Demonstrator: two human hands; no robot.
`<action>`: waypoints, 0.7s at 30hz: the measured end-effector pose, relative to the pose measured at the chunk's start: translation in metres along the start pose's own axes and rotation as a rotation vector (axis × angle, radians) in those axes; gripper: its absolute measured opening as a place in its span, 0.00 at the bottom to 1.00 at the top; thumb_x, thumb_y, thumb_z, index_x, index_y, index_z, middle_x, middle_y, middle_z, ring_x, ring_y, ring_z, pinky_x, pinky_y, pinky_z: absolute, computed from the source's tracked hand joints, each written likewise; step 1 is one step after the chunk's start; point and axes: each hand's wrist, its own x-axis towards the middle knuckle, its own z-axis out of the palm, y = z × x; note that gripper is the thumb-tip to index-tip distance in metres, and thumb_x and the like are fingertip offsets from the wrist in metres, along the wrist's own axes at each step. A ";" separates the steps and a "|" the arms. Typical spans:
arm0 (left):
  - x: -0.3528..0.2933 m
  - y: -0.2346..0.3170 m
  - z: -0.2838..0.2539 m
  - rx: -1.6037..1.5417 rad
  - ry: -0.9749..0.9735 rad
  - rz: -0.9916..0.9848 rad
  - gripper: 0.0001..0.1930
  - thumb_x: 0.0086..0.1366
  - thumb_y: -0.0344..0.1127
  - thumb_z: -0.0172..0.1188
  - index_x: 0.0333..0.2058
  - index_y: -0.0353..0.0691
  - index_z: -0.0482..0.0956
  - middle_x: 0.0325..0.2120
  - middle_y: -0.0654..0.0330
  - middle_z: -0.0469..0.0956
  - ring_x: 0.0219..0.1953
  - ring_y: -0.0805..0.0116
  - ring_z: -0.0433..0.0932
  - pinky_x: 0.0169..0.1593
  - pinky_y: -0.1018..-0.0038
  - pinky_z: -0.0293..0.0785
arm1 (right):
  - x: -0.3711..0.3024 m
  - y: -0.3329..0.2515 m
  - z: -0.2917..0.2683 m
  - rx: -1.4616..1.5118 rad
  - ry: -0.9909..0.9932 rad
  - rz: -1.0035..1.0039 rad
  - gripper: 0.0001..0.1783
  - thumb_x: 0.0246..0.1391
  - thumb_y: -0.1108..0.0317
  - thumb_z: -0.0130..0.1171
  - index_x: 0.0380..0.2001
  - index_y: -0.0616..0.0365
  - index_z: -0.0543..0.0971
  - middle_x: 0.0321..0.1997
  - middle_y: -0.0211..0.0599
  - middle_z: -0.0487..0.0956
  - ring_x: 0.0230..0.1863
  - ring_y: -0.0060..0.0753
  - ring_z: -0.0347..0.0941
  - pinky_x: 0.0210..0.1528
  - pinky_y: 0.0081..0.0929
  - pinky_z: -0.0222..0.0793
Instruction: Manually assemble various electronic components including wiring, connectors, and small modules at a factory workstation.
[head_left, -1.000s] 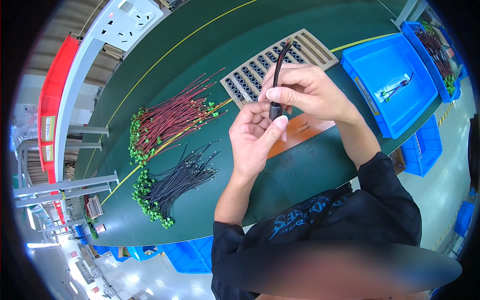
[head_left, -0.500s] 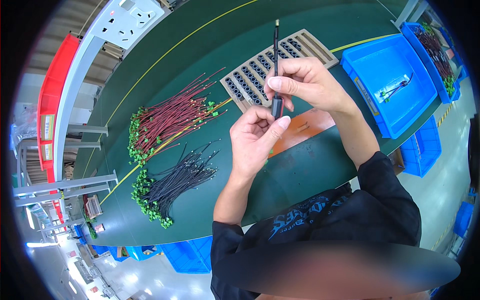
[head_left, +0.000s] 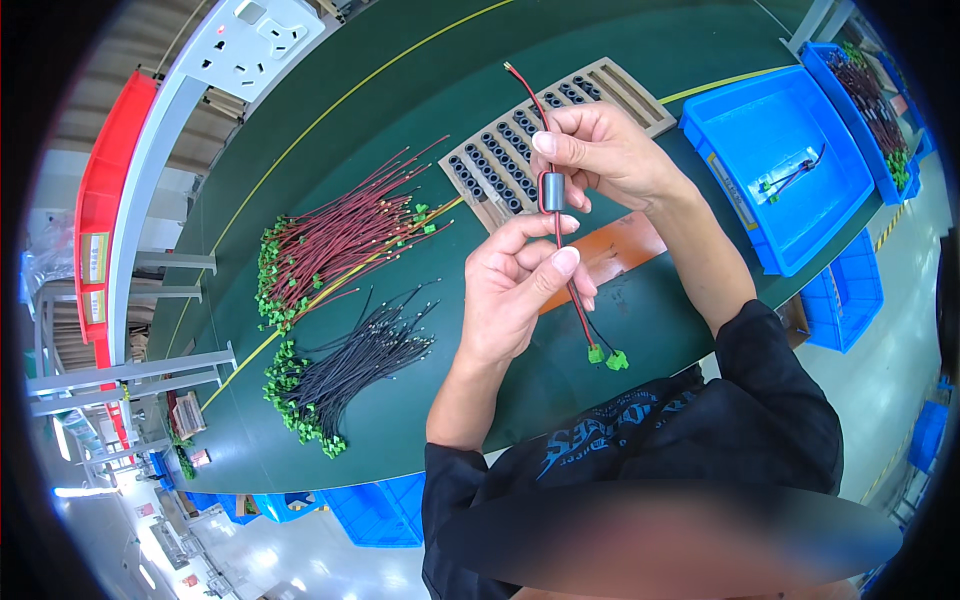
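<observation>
Between my two hands hangs a dark cylindrical ferrite core (head_left: 553,192) with a red wire and a black wire (head_left: 573,288) through it. My right hand (head_left: 600,155) pinches the wires just above the core. Below the core, my left hand (head_left: 520,285) has its thumb and fingers closed on the same wires. Two green connectors (head_left: 607,356) dangle at the lower end, and bare tips stick out at the top left. Under the hands lies an orange sheet (head_left: 625,248) on the green table (head_left: 440,400).
Left on the table lie a bundle of red wires (head_left: 340,230) and a bundle of black wires (head_left: 360,360), both with green connectors. Behind my hands sits a slotted tray (head_left: 640,98) with rows of dark cores. At right stands a blue bin (head_left: 800,105) holding one wired piece.
The wired core has turned in my fingers, so the red wire now shows. The connector ends have come into view below my left hand, and the upper tip leans left.
</observation>
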 end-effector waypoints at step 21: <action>0.008 -0.007 -0.005 0.066 -0.071 -0.185 0.11 0.72 0.28 0.55 0.50 0.32 0.73 0.35 0.49 0.84 0.34 0.63 0.85 0.37 0.73 0.82 | -0.023 -0.020 0.023 -0.410 0.046 -0.246 0.16 0.69 0.63 0.53 0.34 0.63 0.83 0.25 0.26 0.74 0.21 0.12 0.68 0.23 0.14 0.63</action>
